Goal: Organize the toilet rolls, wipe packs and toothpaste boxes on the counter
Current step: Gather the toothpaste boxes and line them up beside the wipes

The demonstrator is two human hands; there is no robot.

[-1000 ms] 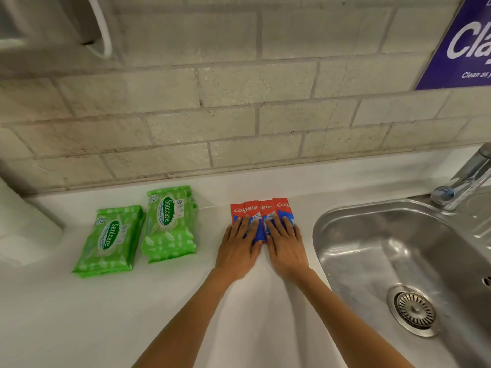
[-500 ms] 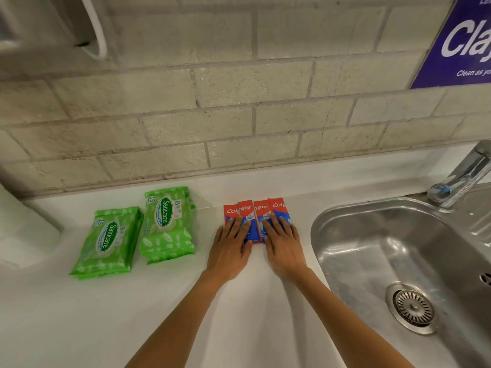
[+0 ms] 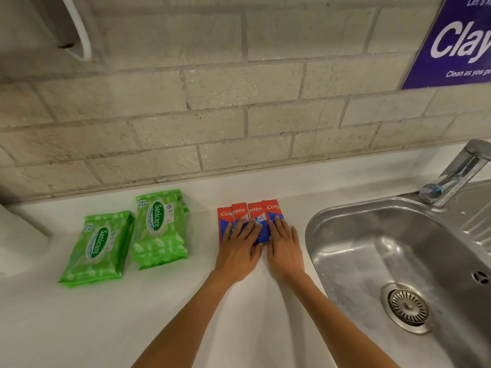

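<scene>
Two hands square up a row of four Colgate toothpaste boxes (image 3: 249,212) lying side by side near the back of the white counter (image 3: 132,314), just beside the steel sink (image 3: 345,235). The left hand (image 3: 237,251) and right hand (image 3: 284,248) lie flat and close together, fingers straight, pressing on the boxes without gripping them. To the left, well apart from the boxes, sit the left stack of Sanicare wipe packs (image 3: 98,248) and the right stack (image 3: 159,227). We judge the step in hand to be the closing-up of the toothpaste row. Next, we reckon, the tilted left stack needs turning to match its neighbour. We cannot tell whether the white shape (image 3: 18,235) at the left edge is a toilet roll.
</scene>
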